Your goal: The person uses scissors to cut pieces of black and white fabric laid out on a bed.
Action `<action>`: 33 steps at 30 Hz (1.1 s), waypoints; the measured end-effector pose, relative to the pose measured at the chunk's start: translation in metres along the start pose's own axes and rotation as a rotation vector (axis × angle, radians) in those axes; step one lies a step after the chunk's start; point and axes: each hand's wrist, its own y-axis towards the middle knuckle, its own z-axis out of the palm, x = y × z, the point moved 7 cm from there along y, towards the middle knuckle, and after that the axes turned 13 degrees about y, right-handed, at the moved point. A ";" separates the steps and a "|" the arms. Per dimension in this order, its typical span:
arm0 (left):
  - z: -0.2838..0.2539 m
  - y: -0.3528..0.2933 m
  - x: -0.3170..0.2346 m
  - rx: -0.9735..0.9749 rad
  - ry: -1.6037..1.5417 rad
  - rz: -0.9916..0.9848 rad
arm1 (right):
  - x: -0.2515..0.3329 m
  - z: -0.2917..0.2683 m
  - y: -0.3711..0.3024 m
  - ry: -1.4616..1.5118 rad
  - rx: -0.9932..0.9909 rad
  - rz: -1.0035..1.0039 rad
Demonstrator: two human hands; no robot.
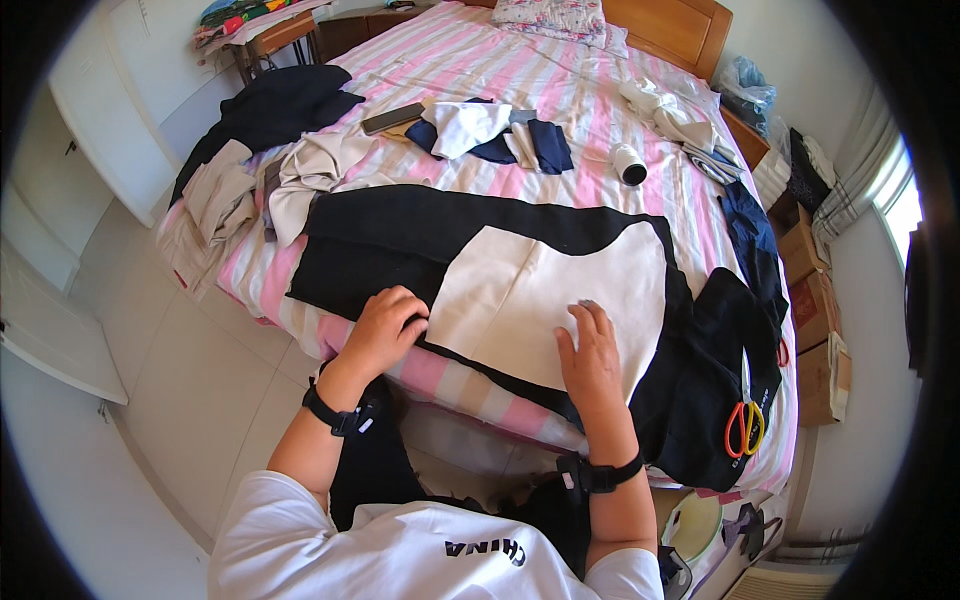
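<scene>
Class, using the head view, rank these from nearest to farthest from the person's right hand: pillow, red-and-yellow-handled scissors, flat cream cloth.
From the right hand:
1. Flat cream cloth, directly beneath it.
2. Scissors, off to its right.
3. Pillow, at the far end of the bed.

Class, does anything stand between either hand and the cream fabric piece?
Nothing visible does. The right hand is over the cream fabric piece; the left hand is at its left edge. The scissors lie off to the right, clear of both.
</scene>
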 end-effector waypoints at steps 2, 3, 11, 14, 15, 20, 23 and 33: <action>-0.010 -0.007 -0.013 0.037 -0.015 0.010 | -0.001 0.021 0.004 0.011 0.048 -0.013; -0.010 -0.010 -0.017 0.073 -0.031 0.028 | -0.001 0.035 0.003 -0.108 0.120 -0.012; -0.010 -0.018 -0.004 0.230 0.083 0.087 | -0.002 0.068 -0.014 -0.280 0.352 -0.014; -0.007 -0.019 0.002 0.334 0.101 0.052 | -0.002 0.069 -0.017 -0.279 0.349 -0.023; -0.007 -0.016 0.000 0.334 0.097 0.063 | -0.003 0.068 -0.017 -0.285 0.342 -0.015; -0.006 0.045 -0.042 0.280 0.105 0.176 | -0.003 0.058 -0.010 -0.190 0.388 0.006; 0.026 0.091 -0.072 0.292 0.010 0.272 | -0.010 0.041 0.002 -0.110 0.397 -0.020; 0.122 0.101 -0.064 0.457 0.299 0.345 | -0.155 -0.045 0.054 -0.344 0.196 0.225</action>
